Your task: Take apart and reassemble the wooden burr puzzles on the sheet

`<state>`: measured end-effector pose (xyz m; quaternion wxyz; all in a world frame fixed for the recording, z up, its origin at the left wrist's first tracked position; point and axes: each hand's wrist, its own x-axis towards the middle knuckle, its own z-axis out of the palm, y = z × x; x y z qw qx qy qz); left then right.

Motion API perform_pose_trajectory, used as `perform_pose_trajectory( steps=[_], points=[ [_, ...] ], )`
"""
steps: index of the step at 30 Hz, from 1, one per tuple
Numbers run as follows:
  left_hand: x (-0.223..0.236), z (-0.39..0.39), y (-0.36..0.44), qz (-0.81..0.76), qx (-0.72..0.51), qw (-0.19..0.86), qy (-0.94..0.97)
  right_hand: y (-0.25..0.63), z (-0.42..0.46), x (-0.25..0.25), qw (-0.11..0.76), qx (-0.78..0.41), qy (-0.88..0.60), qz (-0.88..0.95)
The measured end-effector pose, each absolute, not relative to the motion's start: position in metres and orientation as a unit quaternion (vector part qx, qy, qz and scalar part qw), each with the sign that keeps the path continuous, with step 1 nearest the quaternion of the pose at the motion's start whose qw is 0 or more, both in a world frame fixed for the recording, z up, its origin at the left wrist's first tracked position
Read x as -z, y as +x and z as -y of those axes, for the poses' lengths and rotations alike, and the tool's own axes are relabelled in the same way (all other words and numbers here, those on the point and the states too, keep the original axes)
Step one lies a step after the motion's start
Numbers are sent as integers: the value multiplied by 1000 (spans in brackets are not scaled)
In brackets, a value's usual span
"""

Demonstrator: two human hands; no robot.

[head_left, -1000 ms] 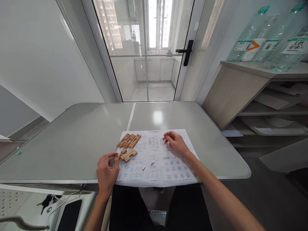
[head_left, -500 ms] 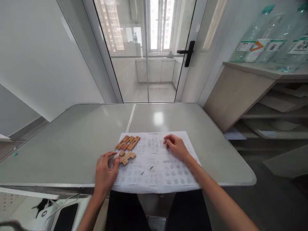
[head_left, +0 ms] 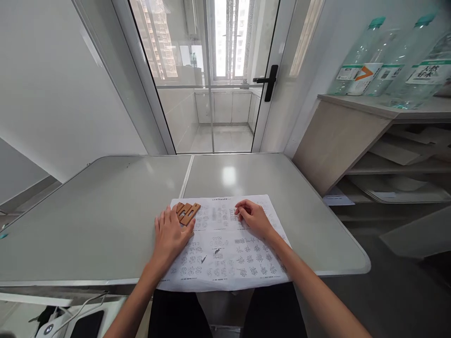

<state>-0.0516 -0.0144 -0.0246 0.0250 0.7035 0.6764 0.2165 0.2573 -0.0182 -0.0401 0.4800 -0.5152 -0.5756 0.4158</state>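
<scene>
Over the left side of a printed paper sheet (head_left: 229, 272), my left hand (head_left: 172, 232) lies palm down with fingers stretched and thumb apart. It covers the spot where the lighter wooden pieces lay, so they are hidden beneath it. Just beyond its fingers, several brown notched wooden puzzle pieces (head_left: 190, 214) rest side by side, partly covered. My right hand (head_left: 254, 217) rests on the sheet's upper right, fingers curled in and nothing visible in them. Small dark marks or scraps (head_left: 203, 259) show near the sheet's middle; I cannot tell which.
The sheet lies at the front edge of a grey table (head_left: 105, 225). A glass door (head_left: 229, 112) with a black handle (head_left: 270, 83) stands behind. To the right is a shelf unit (head_left: 338, 141) with plastic bottles (head_left: 355, 61) on top. A dark phone (head_left: 87, 324) lies at lower left.
My left hand has moved right and forward from beside the lighter wooden pieces to over them, hiding them. My right hand stays in place on the sheet. The view has shifted slightly.
</scene>
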Motion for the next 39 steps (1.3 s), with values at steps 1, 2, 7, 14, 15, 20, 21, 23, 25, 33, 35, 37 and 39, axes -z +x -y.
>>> perform_pose_trajectory(
  steps=[1,2,7,14,15,20,21,23,25,33,35,37,39],
  points=[
    [25,14,-50,-680,-208,24,702,257,18,40,481,-416,-515,575],
    [25,15,-50,-683,-202,25,702,257,18,40,481,-417,-514,574],
    [16,13,-55,-666,-193,36,720,257,17,41,482,-416,-515,574],
    [15,2,-71,-638,-225,46,735,257,17,40,483,-417,-514,572],
    [16,0,-72,-638,-230,43,734,257,17,40,482,-420,-515,571],
    [12,-5,-65,-626,-234,43,743,257,16,40,480,-423,-517,569],
    [9,-6,-61,-619,-234,47,749,257,15,40,480,-422,-517,570],
    [3,-7,-49,-600,-234,61,763,257,14,40,481,-421,-516,571],
    [0,-5,-32,-579,-230,78,778,256,13,40,485,-420,-514,570],
    [22,12,48,-516,-251,46,818,256,10,45,526,-418,-510,537],
    [28,11,56,-512,-256,40,819,257,9,45,534,-413,-508,535],
    [32,8,57,-506,-263,47,820,257,9,45,537,-407,-507,538],
    [33,5,54,-502,-273,65,818,257,9,45,535,-401,-509,542]
  ],
)
